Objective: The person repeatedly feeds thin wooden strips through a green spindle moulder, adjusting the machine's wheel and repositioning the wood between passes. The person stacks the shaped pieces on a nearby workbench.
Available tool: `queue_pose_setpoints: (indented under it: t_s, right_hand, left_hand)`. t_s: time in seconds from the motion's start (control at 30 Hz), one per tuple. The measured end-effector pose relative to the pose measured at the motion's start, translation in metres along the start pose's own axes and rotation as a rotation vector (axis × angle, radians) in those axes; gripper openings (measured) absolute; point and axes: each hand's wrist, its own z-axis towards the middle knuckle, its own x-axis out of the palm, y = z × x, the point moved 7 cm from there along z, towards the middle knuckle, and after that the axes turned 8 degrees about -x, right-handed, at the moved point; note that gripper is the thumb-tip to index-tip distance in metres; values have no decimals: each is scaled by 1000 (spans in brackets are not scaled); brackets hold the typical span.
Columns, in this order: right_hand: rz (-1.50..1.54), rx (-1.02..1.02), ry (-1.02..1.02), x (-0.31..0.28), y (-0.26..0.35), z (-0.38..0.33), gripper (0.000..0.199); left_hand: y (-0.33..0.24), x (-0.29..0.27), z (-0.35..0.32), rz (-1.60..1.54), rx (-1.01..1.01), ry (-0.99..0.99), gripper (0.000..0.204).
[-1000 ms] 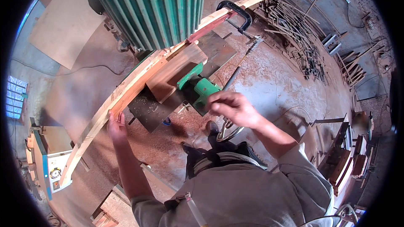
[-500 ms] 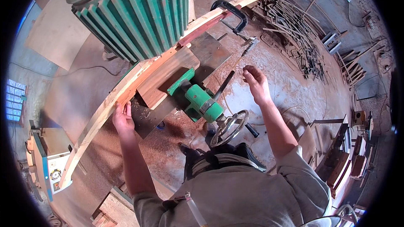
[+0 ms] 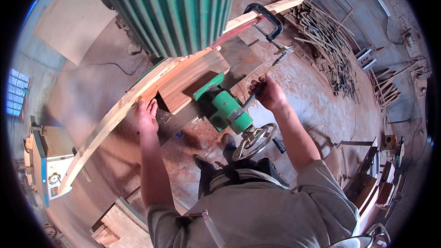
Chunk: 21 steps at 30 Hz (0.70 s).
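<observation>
A long pale wooden beam (image 3: 121, 110) runs across the green machine, from lower left to upper right. My left hand (image 3: 147, 115) rests its fingertips against the beam's near side, fingers stretched out. Beside it, a brown wooden block (image 3: 188, 82) lies between the beam and the jaw of a green vise (image 3: 229, 110). My right hand (image 3: 270, 93) is wrapped round a dark lever handle (image 3: 251, 101) next to the vise. The vise's metal handwheel (image 3: 255, 142) sits nearer my body, untouched.
The ribbed green motor housing (image 3: 179, 14) hangs over the beam and hides part of it. A black C-clamp (image 3: 271, 20) grips the beam's far end. Thin wood strips (image 3: 321, 41) are piled at the far right. A white-fronted machine (image 3: 57, 179) stands at left.
My right hand has moved left and closed round the lever handle, which it was apart from before. My left hand stays at the beam. The whole view has shifted slightly.
</observation>
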Motion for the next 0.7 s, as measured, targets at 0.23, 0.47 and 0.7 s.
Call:
queue_pose_setpoints:
  t_s: [0.23, 0.47, 0.7]
  right_hand:
    - [-1214, -308, 722, 188, -35, -105, 31]
    - [-1719, -435, 1054, 234, -91, -143, 38]
    - [-1139, -1200, 443, 266, 308, -75, 48]
  left_hand:
    - [0, -4, -8, -7, 61, 30, 37]
    - [-2, 6, -7, 108, 124, 83, 29]
    - [-7, -6, -12, 3, 81, -38, 40]
